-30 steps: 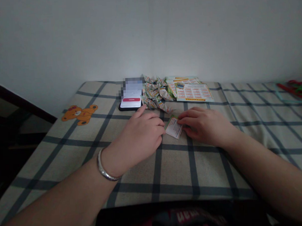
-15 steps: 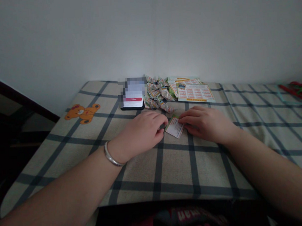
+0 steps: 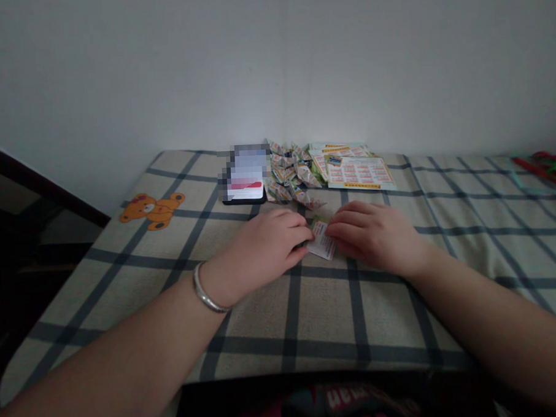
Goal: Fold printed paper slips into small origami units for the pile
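At your far left, a dark slanting edge [image 3: 46, 182] runs down the pale wall [image 3: 299, 60] to the worktop [image 3: 320, 323], whose cover is beige with dark blue-grey checks. Near that side of the cover you have a flat orange bear figure [image 3: 153, 210]. Coming rightward, your left wrist wears a silver bangle [image 3: 203, 290]. Beyond it, a phone [image 3: 247, 188] lies face up with its screen lit, part of it masked by blocky pixels.

Your left hand [image 3: 273, 242] is palm down, fingers curled and thumb tip near them, at the left edge of the small folded paper [image 3: 322, 243]; you cannot tell from here whether they pinch it. Behind that hand, right beside the phone, sits a cluster of pointed, folded printed pieces [image 3: 283, 171].

The small folded paper lies on the cover between your two hands, print upward, with a bit of green at its far corner. Behind it and to the right, flat calendar sheets [image 3: 362, 173] overlap near the wall. Your right hand [image 3: 380, 235] has its fingertips on the paper's right edge; its thumb is hidden, so its grip cannot be told. At far right lie red and green items [image 3: 550, 169], too blurred to name.
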A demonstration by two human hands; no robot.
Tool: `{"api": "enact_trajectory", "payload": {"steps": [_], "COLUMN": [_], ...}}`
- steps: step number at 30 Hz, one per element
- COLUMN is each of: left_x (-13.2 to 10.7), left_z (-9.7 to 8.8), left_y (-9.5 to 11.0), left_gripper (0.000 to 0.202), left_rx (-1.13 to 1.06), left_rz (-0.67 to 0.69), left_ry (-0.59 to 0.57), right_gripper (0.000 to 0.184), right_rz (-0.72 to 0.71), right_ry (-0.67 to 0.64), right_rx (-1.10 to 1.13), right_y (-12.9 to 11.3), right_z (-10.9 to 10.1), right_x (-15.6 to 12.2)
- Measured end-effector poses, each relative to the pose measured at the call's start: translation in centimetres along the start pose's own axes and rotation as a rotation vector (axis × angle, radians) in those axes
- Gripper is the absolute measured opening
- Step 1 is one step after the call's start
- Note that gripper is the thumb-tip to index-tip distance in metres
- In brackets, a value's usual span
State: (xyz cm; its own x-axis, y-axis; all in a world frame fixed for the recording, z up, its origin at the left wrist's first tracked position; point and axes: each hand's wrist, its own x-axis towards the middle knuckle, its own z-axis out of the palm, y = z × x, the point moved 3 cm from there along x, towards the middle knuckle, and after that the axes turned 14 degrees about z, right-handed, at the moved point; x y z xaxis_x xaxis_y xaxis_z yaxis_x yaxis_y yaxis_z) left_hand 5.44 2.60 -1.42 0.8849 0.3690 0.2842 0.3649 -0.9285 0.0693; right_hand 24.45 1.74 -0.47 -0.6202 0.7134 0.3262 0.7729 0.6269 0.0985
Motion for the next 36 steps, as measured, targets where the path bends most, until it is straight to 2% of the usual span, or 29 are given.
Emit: {"api": "enact_trajectory", "payload": {"steps": [6,10,15,23,27,28,32,36], "left_x": [0.0,0.1,0.2,0.2,0.4,0.5,0.6,0.4], "left_z": [-0.4,-0.5,-0.4,-0.4,-0.4,-0.3,0.0,0.1], "left_y": [0.2,0.1,-0.2,0.0,0.6,0.7,0.7,0.3], "left_gripper": [0.013,0.013,0.015,0.020,0.013,0.011,0.011,0.012], "left_rx": [0.076,0.055,0.011,-0.038,0.006,0.038,0.043,-0.033], "left_rz": [-0.002,-0.011,-0.043,-0.051,0.000,0.002,-0.037,-0.054], "left_ry": [-0.036,-0.027,0.008,0.036,0.152,0.125,0.051,0.058], "right_gripper": [0.038,0.041,0.029,0.019,0.021,0.021,0.017,0.037], "right_rz": [-0.005,0.003,0.038,-0.101,-0.084,-0.069,0.023,0.099], "right_ry": [-0.130,-0.149,-0.105,-0.023,0.118,0.125,0.045,-0.072], "right_rx": [0.281,0.323,0.256,-0.085,-0.054,-0.031,0.086,0.256], "right_y": [0.1,0.3,0.5,-0.7,-1.3,-1.3,-0.9,0.0], "right_z": [0.4,0.3,0.6,-0.2,-0.9,-0.8,-0.1,0.5], "right_x": [0.2,0.2,0.2,0.1,0.1,0.0,0.2,0.4]}}
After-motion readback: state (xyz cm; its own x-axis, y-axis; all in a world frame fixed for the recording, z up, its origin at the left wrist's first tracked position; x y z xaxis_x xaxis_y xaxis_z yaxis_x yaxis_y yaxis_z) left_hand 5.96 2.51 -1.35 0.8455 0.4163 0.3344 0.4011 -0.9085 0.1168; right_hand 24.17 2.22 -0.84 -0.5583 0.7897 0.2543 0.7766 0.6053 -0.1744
